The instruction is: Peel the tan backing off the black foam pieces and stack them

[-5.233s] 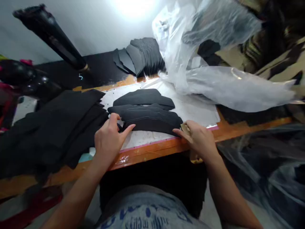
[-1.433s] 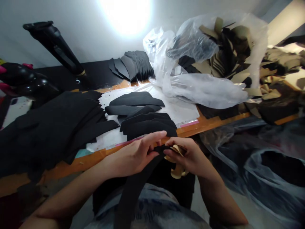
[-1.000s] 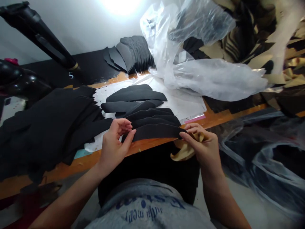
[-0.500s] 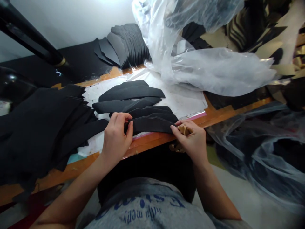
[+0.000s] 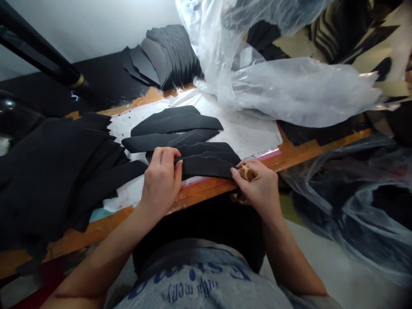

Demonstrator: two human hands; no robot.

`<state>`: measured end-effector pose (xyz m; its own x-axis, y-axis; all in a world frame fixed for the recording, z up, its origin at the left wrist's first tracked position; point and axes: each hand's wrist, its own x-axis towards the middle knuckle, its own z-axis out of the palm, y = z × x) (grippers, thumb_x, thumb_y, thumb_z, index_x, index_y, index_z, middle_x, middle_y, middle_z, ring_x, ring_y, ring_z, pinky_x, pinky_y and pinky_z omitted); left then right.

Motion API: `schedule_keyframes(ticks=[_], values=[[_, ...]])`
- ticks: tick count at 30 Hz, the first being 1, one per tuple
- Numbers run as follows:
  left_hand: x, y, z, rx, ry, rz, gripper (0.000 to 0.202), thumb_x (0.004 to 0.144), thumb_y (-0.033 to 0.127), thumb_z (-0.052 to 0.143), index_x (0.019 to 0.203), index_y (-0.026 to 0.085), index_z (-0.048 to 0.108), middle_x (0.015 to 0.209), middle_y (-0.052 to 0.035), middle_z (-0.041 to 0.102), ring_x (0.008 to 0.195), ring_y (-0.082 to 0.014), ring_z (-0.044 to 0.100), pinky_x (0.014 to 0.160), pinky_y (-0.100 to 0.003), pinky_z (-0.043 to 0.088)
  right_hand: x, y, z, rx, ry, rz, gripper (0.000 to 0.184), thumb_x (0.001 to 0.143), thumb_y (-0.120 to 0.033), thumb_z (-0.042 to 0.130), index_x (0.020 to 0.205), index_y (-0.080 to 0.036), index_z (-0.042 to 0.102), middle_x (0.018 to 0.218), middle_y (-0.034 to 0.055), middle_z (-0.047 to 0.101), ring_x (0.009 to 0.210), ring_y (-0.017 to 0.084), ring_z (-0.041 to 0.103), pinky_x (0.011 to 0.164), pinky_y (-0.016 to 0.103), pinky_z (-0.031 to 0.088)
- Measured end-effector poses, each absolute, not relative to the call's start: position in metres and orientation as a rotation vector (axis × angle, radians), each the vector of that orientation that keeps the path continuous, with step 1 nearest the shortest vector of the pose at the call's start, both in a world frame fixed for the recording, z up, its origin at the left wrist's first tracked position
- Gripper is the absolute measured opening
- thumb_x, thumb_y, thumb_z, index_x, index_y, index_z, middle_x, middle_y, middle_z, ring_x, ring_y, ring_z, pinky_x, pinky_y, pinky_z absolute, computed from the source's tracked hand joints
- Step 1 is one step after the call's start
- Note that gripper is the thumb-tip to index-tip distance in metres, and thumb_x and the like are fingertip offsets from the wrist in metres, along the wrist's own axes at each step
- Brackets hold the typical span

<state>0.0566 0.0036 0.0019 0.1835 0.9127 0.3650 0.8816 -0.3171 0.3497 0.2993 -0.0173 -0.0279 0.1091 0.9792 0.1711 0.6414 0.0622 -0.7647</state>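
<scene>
A: What spans the field?

B: A table (image 5: 189,194) with orange tape along its front edge. At left, a broad stack of dark pieces (image 5: 41,171); at far right, crumpled clear plastic (image 5: 299,90) overlapping a white sheet (image 5: 254,132).

A: And upon the sheet?

B: Overlapping black strips (image 5: 206,147), the nearest being the front strip (image 5: 207,166). One second earlier, that strip was held over the taped edge; now it lies farther in, against its neighbours, with a line of sheet showing below it. Half a second ago its position was nearly the same.

A: The hands?

B: The left hand (image 5: 162,176) grasps the strip's left end, thumb in front. The right hand (image 5: 259,180) pinches the right end between thumb and forefinger.

A: The smallest element?

B: Curled tan scraps (image 5: 247,172), enclosed in the right hand as before.
</scene>
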Motion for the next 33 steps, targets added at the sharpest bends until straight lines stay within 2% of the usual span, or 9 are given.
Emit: schedule_keyframes(ticks=[3,7,9,14,18,21,26,30,33], values=[[0.057,0.005,0.0,2.375,1.801,0.774,0.018,0.089,0.009,0.061,0.105,0.015,0.054,0.102,-0.0088,0.055,0.091,-0.0208,0.059,0.083,-0.036,0.054,0.3,-0.017,-0.029,-1.693,-1.723,0.49,0.02,0.087,-0.027,0.068,0.072,-0.018,0.06,0.084,0.0025,0.066,0.072,0.015,0.062,0.068,0.026,0.044],[0.051,0.004,-0.002,2.379,1.8,0.826,0.031,0.085,0.012,0.07,0.11,0.015,0.051,0.118,-0.0135,0.049,0.112,-0.0252,0.055,0.097,-0.041,0.054,0.301,-0.016,-0.023,-1.799,-1.957,0.317,0.025,0.091,-0.029,0.066,0.072,-0.018,0.053,0.084,0.0036,0.062,0.067,0.016,0.056,0.06,0.027,0.037],[0.044,0.002,-0.003,2.333,1.78,0.867,0.036,0.083,0.016,0.074,0.111,0.017,0.05,0.122,-0.0129,0.047,0.116,-0.0248,0.053,0.094,-0.038,0.056,0.301,-0.015,-0.019,-1.855,-2.08,0.27,0.027,0.095,-0.035,0.063,0.075,-0.018,0.054,0.087,0.0051,0.062,0.066,0.017,0.055,0.057,0.029,0.033],[0.023,-0.006,-0.007,2.188,1.774,0.97,0.045,0.08,0.025,0.082,0.111,0.019,0.05,0.12,-0.0089,0.05,0.098,-0.0166,0.056,0.077,-0.028,0.057,0.302,-0.014,-0.012,-1.991,-2.252,0.176,0.035,0.1,-0.05,0.055,0.087,-0.018,0.059,0.092,0.0084,0.062,0.054,0.015,0.049,0.05,0.031,0.022],[0.009,-0.006,-0.013,2.127,1.816,1.041,0.043,0.08,0.027,0.082,0.109,0.019,0.052,0.116,-0.0065,0.054,0.087,-0.0131,0.055,0.073,-0.025,0.055,0.303,-0.012,-0.01,-1.999,-2.311,0.156,0.035,0.1,-0.051,0.056,0.088,-0.018,0.06,0.09,0.0081,0.062,0.05,0.013,0.046,0.05,0.031,0.019],[0.002,-0.005,-0.016,2.125,1.782,1.041,0.039,0.082,0.027,0.081,0.109,0.019,0.053,0.116,-0.0064,0.055,0.09,-0.0137,0.056,0.076,-0.026,0.055,0.306,-0.007,-0.011,-1.998,-2.338,0.161,0.038,0.097,-0.054,0.06,0.084,-0.018,0.062,0.086,0.0074,0.062,0.05,0.014,0.046,0.051,0.032,0.018],[-0.001,-0.009,-0.013,2.187,1.767,0.986,0.03,0.089,0.026,0.071,0.113,0.019,0.055,0.119,-0.0083,0.056,0.098,-0.0169,0.059,0.081,-0.029,0.055,0.33,0.003,-0.014,-2.004,-2.23,0.261,0.052,0.085,-0.068,0.069,0.07,-0.018,0.061,0.079,0.0077,0.063,0.061,0.019,0.053,0.057,0.03,0.027],[0.01,-0.016,-0.005,2.439,1.81,0.911,0.026,0.093,0.021,0.064,0.118,0.017,0.06,0.127,-0.0141,0.057,0.116,-0.0259,0.057,0.097,-0.04,0.051,0.356,-0.004,-0.009,-1.725,-2.138,0.589,0.03,0.091,-0.048,0.064,0.083,-0.02,0.068,0.076,0.0041,0.066,0.066,0.018,0.058,0.063,0.029,0.04],[0.029,-0.015,-0.001,2.677,1.675,0.757,0.036,0.095,0.021,0.06,0.131,0.018,0.059,0.14,-0.0157,0.056,0.128,-0.0305,0.053,0.107,-0.046,0.044,0.353,-0.015,-0.008,-1.683,-1.943,0.575,0.023,0.095,-0.04,0.058,0.095,-0.02,0.07,0.082,0.0052,0.069,0.072,0.019,0.062,0.067,0.029,0.045]])
